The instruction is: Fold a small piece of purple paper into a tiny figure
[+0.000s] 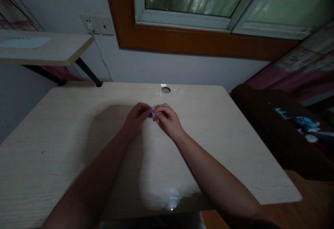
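Observation:
Both my hands meet over the far middle of a pale wood-grain desk (208,152). Between their fingertips is a small light-purple piece (153,111), perhaps folded paper; its exact kind is too small to tell. My left hand (136,117) pinches its left side with thumb and forefinger. From the right, the thumb and fingers of my right hand (168,119) close on the same piece and cover part of it.
A round cable hole (166,89) lies beyond my hands near the back edge. At the left, a raised shelf (62,49) on black legs carries a white sheet (26,42). A plugged-in cord (100,53) hangs from the wall socket (90,24). Dark furniture (261,117) stands right.

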The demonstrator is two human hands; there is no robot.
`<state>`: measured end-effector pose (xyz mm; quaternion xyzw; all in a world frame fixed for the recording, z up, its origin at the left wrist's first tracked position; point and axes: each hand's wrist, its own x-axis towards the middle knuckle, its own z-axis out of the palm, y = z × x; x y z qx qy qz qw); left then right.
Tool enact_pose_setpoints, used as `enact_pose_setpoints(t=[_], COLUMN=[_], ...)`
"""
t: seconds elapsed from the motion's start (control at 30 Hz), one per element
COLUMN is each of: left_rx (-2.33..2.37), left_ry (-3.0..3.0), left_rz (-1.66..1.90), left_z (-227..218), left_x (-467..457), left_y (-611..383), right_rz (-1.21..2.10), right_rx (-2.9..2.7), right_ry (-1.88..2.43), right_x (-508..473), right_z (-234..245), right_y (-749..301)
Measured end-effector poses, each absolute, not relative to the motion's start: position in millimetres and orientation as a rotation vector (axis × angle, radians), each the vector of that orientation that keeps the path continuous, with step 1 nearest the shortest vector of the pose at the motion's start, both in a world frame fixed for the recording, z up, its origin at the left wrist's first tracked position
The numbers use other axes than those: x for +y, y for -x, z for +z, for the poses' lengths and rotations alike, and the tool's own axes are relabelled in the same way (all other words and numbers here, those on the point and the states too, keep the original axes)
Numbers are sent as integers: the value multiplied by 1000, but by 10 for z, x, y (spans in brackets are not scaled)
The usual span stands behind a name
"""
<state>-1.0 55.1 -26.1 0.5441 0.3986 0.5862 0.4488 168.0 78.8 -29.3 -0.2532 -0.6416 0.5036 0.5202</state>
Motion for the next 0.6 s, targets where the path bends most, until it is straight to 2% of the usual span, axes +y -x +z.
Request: enact_pose_setpoints(t=[0.6], left_rx=[1227], left_ry=[-1477], left_rz=[1442], left_z=[-301], left_x=[582], left_y=[38], right_rz=[1189], right_rx=[-1513], right_ry=[772], right_x=[773], right_z=[-298], right_y=[-1674])
